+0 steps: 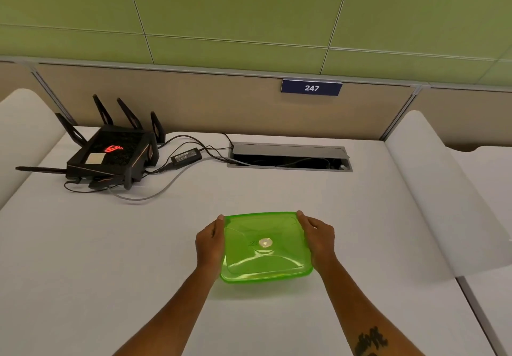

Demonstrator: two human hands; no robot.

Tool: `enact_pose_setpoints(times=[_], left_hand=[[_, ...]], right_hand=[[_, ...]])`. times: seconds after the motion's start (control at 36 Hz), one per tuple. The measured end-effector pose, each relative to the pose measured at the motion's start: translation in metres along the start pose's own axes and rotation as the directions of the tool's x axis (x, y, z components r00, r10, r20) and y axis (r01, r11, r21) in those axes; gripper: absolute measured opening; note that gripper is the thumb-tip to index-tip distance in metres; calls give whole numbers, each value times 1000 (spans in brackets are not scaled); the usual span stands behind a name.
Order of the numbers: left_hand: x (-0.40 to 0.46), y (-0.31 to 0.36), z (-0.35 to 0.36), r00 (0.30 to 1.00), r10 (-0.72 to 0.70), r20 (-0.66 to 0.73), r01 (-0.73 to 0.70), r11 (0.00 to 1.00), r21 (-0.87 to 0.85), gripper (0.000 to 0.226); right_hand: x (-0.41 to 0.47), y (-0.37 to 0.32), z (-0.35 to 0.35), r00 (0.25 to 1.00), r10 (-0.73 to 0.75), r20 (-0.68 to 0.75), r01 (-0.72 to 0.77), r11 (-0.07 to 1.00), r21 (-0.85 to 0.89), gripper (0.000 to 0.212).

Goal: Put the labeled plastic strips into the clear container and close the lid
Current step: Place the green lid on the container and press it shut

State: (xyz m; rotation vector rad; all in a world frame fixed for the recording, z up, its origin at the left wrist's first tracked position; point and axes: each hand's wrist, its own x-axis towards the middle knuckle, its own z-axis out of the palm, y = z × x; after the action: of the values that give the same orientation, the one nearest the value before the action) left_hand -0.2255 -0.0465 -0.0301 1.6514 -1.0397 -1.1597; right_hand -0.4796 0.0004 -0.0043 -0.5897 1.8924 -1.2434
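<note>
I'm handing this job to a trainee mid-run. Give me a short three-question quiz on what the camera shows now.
1. True or false: the green lid is on the container.
2. Where do the left hand and right hand sit? A) both on top of the lid B) one on each side edge C) off the container
3. Which black device stands at the far left of the table?

Key: 1 true; 2 B; 3 the router with its antennas.

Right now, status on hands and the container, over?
Left hand and right hand grip opposite sides of the green lid, seated on the container. Strips not visible. Router far left, nothing in the way.
</note>
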Motion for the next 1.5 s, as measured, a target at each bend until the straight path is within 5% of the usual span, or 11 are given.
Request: enact_pose_setpoints(times=[0.11, 0.25, 0.56, 1.5], left_hand=[[-7, 1, -4, 999, -34, 26, 34, 999, -13, 61], [-30, -5, -11, 995, -71, 76, 76, 995, -62, 32], [-72, -15, -21, 996, -70, 63, 79, 986, -150, 32], [124, 57, 40, 984, -11, 177, 12, 1000, -4, 35]], right_hand=[[-8, 1, -7, 999, -33, -8, 33, 999, -24, 25], [-19, 14, -18, 1000, -13, 12, 13, 1000, -12, 10], [-36, 32, -19, 998, -40, -38, 40, 999, 12, 4], [108, -45, 57, 999, -31, 26, 34, 995, -93, 33]])
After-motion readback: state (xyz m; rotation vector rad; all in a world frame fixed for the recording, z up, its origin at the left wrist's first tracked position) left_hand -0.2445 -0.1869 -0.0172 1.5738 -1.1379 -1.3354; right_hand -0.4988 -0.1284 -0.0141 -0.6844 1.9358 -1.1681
